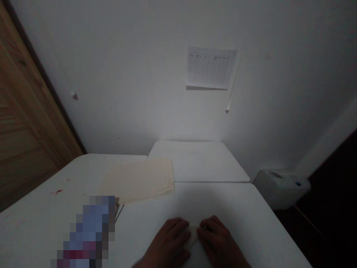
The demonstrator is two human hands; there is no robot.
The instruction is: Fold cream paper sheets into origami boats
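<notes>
Head camera looks down along a white folding table [240,212] at your two hands, side by side at the bottom edge of the view. Your left hand [167,240] and your right hand [220,242] are both half open, with fingers gently curved and pointing toward each other. Their fingertips touch a small pale piece of cloth or paper [192,235] lying between them on the tabletop. In the dim light, you cannot tell whether you are gripping it or only pressing it down, and its edges blend into the white surface.

Ahead and to your left lies a neat stack of cream sheets [138,181], just beside a pixelated patch [86,230] that hides whatever is beneath it. A second white table [198,160] meets the far edge of yours, below a printed grid chart [210,67] on the white wall [125,74]. A wooden panel [25,111] runs along the left, and a white plastic box [281,188] sits beyond the right side.
</notes>
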